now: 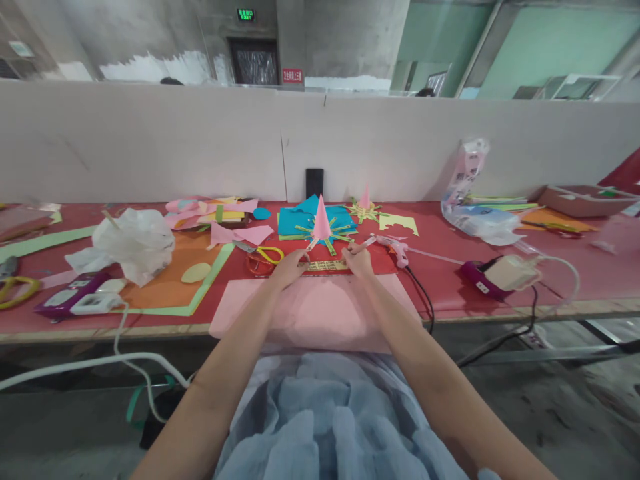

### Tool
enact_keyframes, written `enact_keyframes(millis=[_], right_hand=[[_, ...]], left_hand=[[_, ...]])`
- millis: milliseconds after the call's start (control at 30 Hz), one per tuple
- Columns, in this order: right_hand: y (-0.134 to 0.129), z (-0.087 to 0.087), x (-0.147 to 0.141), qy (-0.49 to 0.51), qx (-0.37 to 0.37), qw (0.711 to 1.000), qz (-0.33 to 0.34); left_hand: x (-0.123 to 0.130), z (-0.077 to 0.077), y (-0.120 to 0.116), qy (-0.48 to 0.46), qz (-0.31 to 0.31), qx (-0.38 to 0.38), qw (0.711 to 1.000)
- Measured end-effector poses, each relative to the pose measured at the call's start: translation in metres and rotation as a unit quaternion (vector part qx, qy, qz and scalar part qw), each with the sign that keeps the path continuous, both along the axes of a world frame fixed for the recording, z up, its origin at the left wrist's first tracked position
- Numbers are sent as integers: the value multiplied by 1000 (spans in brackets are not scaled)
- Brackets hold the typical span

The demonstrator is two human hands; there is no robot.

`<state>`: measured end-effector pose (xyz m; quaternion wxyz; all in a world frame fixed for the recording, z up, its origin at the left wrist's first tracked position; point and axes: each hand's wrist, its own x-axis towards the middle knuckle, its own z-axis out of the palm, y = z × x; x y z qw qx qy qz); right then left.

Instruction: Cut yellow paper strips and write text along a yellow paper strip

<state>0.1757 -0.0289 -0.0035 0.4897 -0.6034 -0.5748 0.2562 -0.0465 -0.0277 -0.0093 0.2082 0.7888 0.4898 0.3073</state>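
My right hand [357, 259] is closed around a slim pale pen [369, 241], low over the work surface. Between my hands lies a yellow paper strip [325, 265] with rows of dark marks. My left hand [291, 267] rests at the strip's left end, its fingers bent but loosely apart. Just beyond stands a pink paper cone [321, 220] on yellow-green paper strips that spread outward like rays. A similar smaller cone piece [365, 200] stands behind it to the right. Blue paper sheets [293, 220] lie under and behind the nearer cone.
Scissors [270, 255] lie left of my left hand. A pink glue gun [397, 250] with a black cord lies at right. Pink paper [320, 307] overhangs the table's front edge. Crumpled white plastic [133, 243] and power strips [75, 293] are farther left; a plastic bag [470, 200] stands right.
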Motion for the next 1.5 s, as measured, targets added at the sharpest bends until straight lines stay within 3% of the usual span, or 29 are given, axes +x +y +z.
enact_keyframes(millis=[733, 900, 1100, 1500], right_hand=[[4, -4, 4, 19, 2, 999, -32], [5, -5, 5, -24, 11, 999, -40], [7, -7, 5, -9, 8, 1000, -9], [11, -12, 5, 15, 7, 1000, -11]], left_hand=[[1, -1, 3, -14, 6, -17, 1000], [0, 1, 1, -6, 12, -20, 1000], [0, 2, 0, 13, 0, -5, 1000], [0, -1, 2, 7, -9, 8, 1000]])
